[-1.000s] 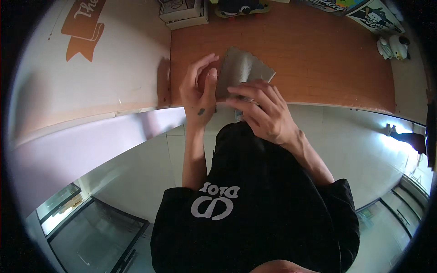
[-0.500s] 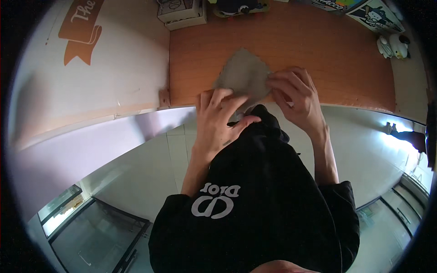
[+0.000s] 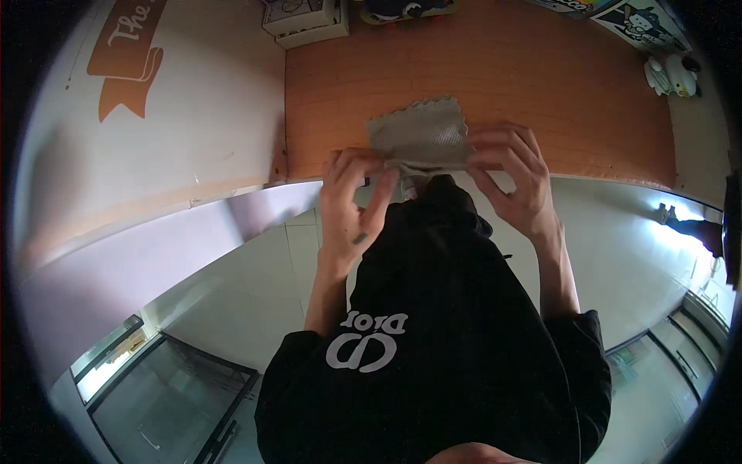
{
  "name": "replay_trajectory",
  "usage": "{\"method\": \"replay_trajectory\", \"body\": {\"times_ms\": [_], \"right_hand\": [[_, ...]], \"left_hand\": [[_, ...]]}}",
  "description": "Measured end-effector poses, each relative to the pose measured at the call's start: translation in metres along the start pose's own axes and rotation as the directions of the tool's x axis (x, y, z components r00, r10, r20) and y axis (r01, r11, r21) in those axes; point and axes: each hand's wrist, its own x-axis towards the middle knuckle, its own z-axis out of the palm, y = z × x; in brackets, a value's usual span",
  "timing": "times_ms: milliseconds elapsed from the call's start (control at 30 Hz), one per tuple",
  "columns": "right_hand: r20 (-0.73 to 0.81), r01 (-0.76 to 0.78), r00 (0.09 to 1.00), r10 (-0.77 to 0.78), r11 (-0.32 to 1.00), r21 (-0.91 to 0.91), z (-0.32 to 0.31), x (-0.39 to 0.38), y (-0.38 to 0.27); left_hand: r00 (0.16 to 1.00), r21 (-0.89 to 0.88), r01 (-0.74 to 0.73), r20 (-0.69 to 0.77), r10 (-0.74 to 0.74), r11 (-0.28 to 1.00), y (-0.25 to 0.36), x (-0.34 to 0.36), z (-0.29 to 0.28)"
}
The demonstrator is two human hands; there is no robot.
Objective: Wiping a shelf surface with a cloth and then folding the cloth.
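Note:
A small grey cloth (image 3: 421,133) with zigzag-cut edges lies at the front edge of the brown wooden desk (image 3: 556,100). Its near edge is bunched into a fold between my hands. My left hand (image 3: 354,185) pinches the cloth's near left corner between thumb and fingers. On the other side, my right hand (image 3: 512,174) has its fingers and thumb closed on the near right corner. The far part of the cloth rests flat on the wood, with a patch of light on its right half.
A white box (image 3: 307,22) stands at the back left, beside a toy skateboard (image 3: 408,9). At the back right are a cartoon picture card (image 3: 641,25) and a white figurine (image 3: 671,76). A white panel (image 3: 209,108) bounds the desk on the left.
The cloth has turned from a corner-up diamond to lying squarer, with its near edge now gathered. My left hand has moved slightly left and taken the near left corner.

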Motion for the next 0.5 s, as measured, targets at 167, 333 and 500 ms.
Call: {"method": "replay_trajectory", "body": {"times_ms": [167,333,500], "right_hand": [[0.138,-0.466,0.884,0.446,0.83,0.307,0.016,0.029,0.01],[0.106,-0.388,0.921,0.374,0.895,0.219,0.033,0.053,0.023],[0.076,-0.374,0.927,0.368,0.924,0.079,0.041,0.059,0.029]], "left_hand": [[0.979,0.029,0.2,-0.048,-0.199,0.979,0.004,0.014,0.009],[0.97,0.217,0.234,-0.111,-0.215,0.948,0.006,0.029,0.004],[0.945,0.344,0.326,-0.136,-0.297,0.88,0.002,0.035,0.004]]}}
